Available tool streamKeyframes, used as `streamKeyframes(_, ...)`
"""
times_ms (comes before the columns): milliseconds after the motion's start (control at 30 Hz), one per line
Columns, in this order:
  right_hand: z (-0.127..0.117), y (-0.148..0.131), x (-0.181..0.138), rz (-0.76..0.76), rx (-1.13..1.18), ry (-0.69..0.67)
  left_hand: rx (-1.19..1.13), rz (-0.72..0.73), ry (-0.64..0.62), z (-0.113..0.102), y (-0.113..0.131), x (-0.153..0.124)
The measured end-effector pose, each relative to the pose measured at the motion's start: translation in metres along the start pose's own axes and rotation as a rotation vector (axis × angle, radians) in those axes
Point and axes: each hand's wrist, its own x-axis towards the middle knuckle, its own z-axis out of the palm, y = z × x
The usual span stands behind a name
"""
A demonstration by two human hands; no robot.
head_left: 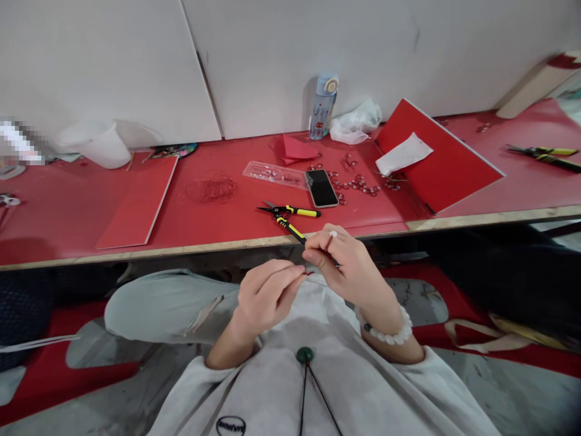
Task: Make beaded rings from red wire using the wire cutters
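Note:
Both hands are raised over my lap, just off the table's front edge. My left hand (271,292) is closed in a pinch on a small dark red strand (309,273), whose end pokes out at the fingertips. Close beside it, my right hand (347,263) has its thumb pressed to its curled fingers; whatever they grip is too fine to make out. Snips with yellow-and-black handles (303,212) lie spread on the table behind my hands. A loose tangle of thin red strand (215,188) rests further left.
Around the phone (322,188) lie a clear plastic tray (258,170), a red packet (297,149) and several small red-and-white loops (361,184). Behind stand a water bottle (322,109) and a white plastic bag (357,123). Red boards (447,160) and a second pair of snips (551,156) are to the right.

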Motion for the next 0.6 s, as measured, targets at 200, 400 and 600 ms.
streamKeyframes(200,0.000,-0.003,-0.006,0.119,0.207,-0.083,0.069,0.044,0.101,0.005,-0.001,-0.006)
streamKeyframes(400,0.003,-0.005,-0.009,0.187,0.344,0.097,-0.008,0.058,0.080,0.004,0.001,-0.006)
streamKeyframes(600,-0.008,-0.022,-0.013,0.066,0.383,0.172,0.041,0.052,0.046,0.000,0.002,-0.004)
